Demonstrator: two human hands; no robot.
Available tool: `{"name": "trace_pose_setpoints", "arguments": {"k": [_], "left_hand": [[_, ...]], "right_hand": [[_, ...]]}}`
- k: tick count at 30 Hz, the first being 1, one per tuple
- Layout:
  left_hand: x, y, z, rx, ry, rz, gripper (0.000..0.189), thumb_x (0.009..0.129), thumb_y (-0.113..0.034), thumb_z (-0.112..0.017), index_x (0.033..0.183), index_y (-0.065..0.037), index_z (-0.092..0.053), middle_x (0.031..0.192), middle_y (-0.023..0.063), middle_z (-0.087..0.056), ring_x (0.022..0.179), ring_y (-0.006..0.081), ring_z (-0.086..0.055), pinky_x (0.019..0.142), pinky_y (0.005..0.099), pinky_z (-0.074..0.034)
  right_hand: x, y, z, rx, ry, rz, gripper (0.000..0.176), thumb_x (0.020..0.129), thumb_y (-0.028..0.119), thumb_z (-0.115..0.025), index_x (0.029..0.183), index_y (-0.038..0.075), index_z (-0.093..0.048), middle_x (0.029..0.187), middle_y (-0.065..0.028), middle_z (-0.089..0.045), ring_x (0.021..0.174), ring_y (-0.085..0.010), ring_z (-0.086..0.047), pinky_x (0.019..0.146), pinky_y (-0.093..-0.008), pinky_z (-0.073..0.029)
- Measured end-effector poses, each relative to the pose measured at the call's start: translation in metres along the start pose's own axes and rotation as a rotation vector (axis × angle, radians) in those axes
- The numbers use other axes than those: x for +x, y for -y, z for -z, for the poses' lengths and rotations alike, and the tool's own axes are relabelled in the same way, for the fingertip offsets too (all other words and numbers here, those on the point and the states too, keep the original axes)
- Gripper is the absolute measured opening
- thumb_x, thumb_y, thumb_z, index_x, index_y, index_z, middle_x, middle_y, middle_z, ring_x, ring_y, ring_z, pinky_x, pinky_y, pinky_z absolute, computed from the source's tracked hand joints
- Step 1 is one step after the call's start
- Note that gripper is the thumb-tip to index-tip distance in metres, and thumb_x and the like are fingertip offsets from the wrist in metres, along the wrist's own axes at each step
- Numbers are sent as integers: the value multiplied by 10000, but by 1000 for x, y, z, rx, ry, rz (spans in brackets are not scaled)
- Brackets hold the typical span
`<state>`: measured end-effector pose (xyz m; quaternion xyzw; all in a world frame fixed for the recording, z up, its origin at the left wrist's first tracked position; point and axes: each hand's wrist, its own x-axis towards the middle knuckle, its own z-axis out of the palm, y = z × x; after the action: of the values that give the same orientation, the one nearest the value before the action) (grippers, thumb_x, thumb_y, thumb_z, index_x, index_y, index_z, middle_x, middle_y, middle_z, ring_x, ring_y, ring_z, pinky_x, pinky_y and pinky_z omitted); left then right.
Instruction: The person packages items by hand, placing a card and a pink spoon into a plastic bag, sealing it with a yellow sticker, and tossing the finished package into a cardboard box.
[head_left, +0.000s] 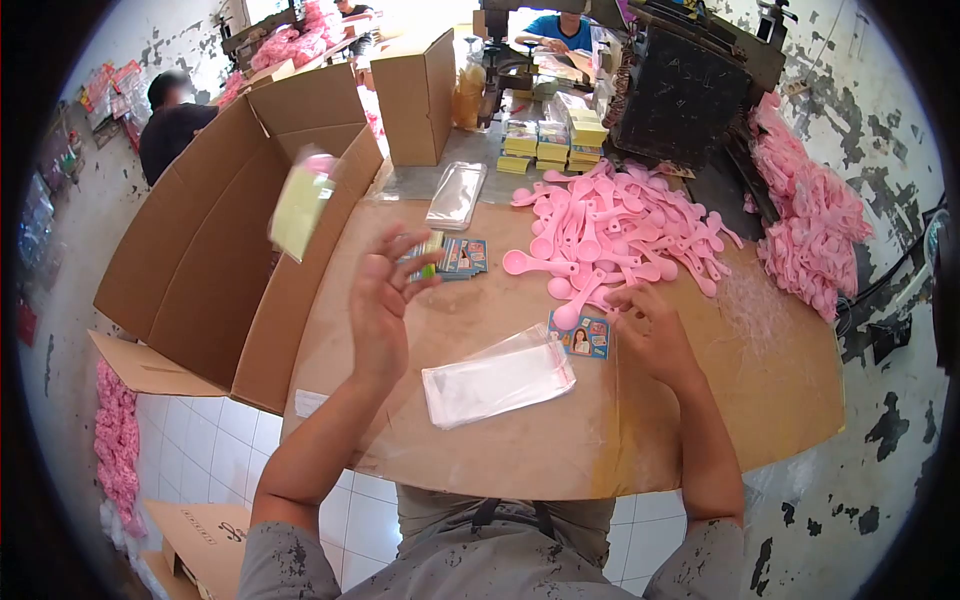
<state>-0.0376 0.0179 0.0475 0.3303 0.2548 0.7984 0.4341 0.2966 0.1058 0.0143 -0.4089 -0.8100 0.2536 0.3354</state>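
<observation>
The person wears a grey shirt (490,575) with short, loose sleeves. The left sleeve (275,565) carries a cluster of dark, irregular flecks near its hem, and the right sleeve (700,565) shows similar blotches. Smaller dark marks dot the front of the shirt. Below it are trousers (430,508) in a dull greyish khaki, with two narrow dark strips (544,518) at the waist. Both forearms are bare from the elbow down, as are the left hand (382,310) and the right hand (655,335).
</observation>
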Motion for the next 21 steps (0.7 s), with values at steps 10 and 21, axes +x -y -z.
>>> {"name": "trace_pose_setpoints", "arguments": {"k": [10, 21], "left_hand": [[-32, 60, 20, 1369, 696, -115, 252, 877, -170, -830, 1101, -74, -767, 922, 80, -648, 851, 224, -643, 744, 342, -543], [-27, 48, 14, 1055, 506, 383, 277, 899, -80, -818, 1154, -25, -725, 942, 62, -751, 805, 105, -661, 731, 265, -539]], "right_hand": [[-6, 12, -6, -325, 146, 75, 422, 829, 222, -832, 1182, 34, -697, 1244, -151, -542, 1190, -353, -541, 1054, -451, -439], [-2, 10, 14, -16, 57, -137, 236, 868, 52, -750, 1080, 0, -662, 946, -92, -693, 833, -158, -642, 790, -315, -519]]}}
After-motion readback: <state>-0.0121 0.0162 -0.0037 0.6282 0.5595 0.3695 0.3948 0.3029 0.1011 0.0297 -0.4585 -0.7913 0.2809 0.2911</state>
